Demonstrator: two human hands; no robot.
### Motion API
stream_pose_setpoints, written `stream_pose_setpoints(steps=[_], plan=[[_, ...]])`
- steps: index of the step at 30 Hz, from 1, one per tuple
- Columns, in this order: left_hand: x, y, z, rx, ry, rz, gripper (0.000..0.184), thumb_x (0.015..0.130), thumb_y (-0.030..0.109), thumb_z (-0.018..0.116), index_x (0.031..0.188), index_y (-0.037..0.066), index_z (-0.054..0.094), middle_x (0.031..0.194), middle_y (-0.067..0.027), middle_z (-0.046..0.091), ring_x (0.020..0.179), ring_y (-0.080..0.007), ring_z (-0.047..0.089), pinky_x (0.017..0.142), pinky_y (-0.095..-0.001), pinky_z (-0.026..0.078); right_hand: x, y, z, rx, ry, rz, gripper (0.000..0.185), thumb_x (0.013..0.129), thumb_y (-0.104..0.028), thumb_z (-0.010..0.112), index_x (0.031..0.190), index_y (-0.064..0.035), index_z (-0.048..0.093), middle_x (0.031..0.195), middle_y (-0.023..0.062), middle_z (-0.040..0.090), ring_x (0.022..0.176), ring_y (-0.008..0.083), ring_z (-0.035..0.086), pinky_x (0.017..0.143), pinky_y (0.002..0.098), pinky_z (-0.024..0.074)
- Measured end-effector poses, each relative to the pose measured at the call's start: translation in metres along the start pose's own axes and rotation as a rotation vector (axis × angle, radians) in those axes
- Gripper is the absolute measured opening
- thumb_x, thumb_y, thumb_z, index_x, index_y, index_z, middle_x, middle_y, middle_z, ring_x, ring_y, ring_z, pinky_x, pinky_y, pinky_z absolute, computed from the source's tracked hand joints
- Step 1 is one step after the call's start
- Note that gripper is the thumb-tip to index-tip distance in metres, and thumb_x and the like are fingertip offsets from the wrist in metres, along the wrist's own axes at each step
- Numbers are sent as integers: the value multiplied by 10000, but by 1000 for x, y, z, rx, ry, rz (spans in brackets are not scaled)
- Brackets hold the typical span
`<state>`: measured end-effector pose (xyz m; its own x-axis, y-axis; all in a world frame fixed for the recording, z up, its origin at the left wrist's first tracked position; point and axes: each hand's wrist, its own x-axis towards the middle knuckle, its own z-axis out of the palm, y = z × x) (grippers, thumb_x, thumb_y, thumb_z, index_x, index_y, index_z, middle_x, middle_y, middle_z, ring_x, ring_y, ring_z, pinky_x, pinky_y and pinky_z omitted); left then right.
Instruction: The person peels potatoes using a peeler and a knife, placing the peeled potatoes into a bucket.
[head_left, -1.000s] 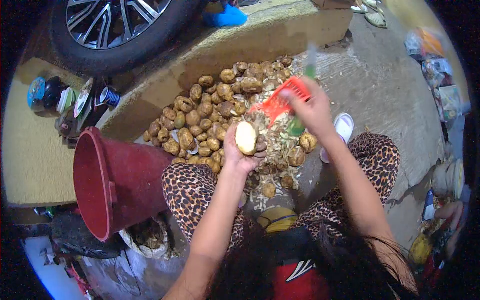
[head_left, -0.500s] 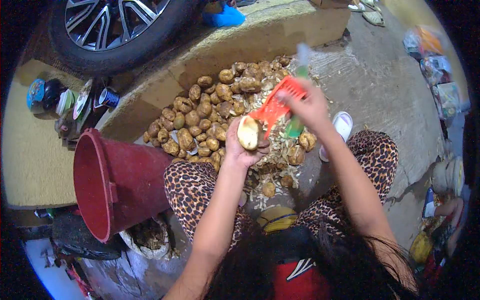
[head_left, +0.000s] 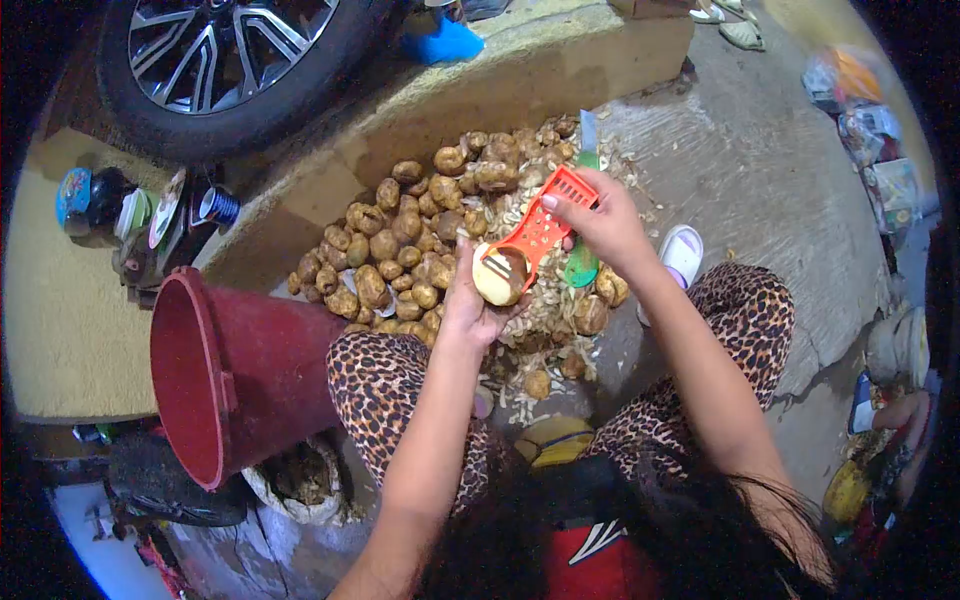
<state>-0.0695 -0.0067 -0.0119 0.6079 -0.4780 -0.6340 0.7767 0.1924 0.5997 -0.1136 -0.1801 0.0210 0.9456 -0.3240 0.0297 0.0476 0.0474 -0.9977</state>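
My left hand (head_left: 468, 305) is closed around a partly peeled potato (head_left: 494, 283), pale on top with brown skin on its right side. In my right hand (head_left: 612, 222) is an orange peeler (head_left: 540, 228), its blade end lying against the potato. A green knife (head_left: 582, 262) passes behind the fingers of that same hand, its metal blade (head_left: 588, 130) pointing away from me; it looks gripped together with the peeler. Beneath both hands lies a pile of brown unpeeled potatoes (head_left: 385, 243), with pale peelings (head_left: 515, 215) scattered along its right side.
A red bucket (head_left: 270, 365) lies tipped on its side at left, beside a white sack (head_left: 290, 485). Behind the pile runs a concrete step (head_left: 340, 165), with a car wheel (head_left: 220, 60) above it. Plastic bags (head_left: 870, 130) line the right edge.
The peeler's blade end has come onto the potato, and the potato has turned in my left hand. The knife has shifted slightly left and nearer along with my right hand.
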Motion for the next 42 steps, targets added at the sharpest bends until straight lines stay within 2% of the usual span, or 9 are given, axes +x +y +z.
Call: stream_pose_setpoints(steps=[3,12,15,21,24,28,34,41,42], plan=[[-7,8,4,10,-217,10,716,804,697,251,1132,111,499,989,-50,607,792,-192,599,572,-318,489,-1,2,-2,0,-2,15,186,794,-194,634,800,-32,544,613,9,567,454,65,504,420,209,412],[7,-5,-6,-68,-28,99,514,843,522,372,1013,70,547,848,-85,621,617,-248,608,394,-276,420,-6,12,13,-206,83,-41,209,771,-216,640,792,-24,562,606,54,564,507,108,539,481,275,449],[6,-5,-12,-68,-55,139,436,835,468,410,951,69,544,782,-81,612,557,-260,598,349,-284,399,16,29,-22,-447,425,-298,182,779,-195,630,803,-26,568,620,42,568,490,99,537,457,254,439],[4,-5,-5,-85,0,214,373,862,411,398,942,71,527,741,-89,612,560,-240,603,372,-279,424,1,17,1,105,151,77,148,783,-161,622,849,-33,583,638,21,591,446,76,519,407,215,416],[15,-16,-2,-124,71,307,373,881,396,364,969,69,520,763,-97,618,573,-234,606,386,-277,422,-5,22,13,57,76,127,161,785,-174,627,855,-36,585,648,22,597,451,79,522,411,225,422],[10,-11,-17,65,-73,207,349,880,342,336,951,66,537,819,-95,614,589,-252,610,430,-356,481,15,25,-21,-196,330,-24,181,810,-173,607,898,-24,557,663,4,568,480,58,494,422,204,403],[17,-21,-8,39,-13,450,286,916,239,335,981,35,523,841,-107,606,661,-206,620,457,-295,516,1,30,11,151,171,151,149,808,-152,611,860,-19,566,652,25,592,480,77,518,428,209,421],[35,-28,-17,31,14,413,343,895,343,336,982,66,518,807,-87,615,601,-206,609,399,-292,467,8,40,-1,155,223,254,133,809,-142,607,845,-16,588,666,29,605,464,75,505,418,215,411],[26,-23,-11,28,-10,374,357,892,357,347,1003,64,519,841,-91,616,670,-203,614,492,-317,508,8,38,1,154,208,246,139,811,-154,608,850,-22,585,670,22,600,465,69,495,416,210,405]])
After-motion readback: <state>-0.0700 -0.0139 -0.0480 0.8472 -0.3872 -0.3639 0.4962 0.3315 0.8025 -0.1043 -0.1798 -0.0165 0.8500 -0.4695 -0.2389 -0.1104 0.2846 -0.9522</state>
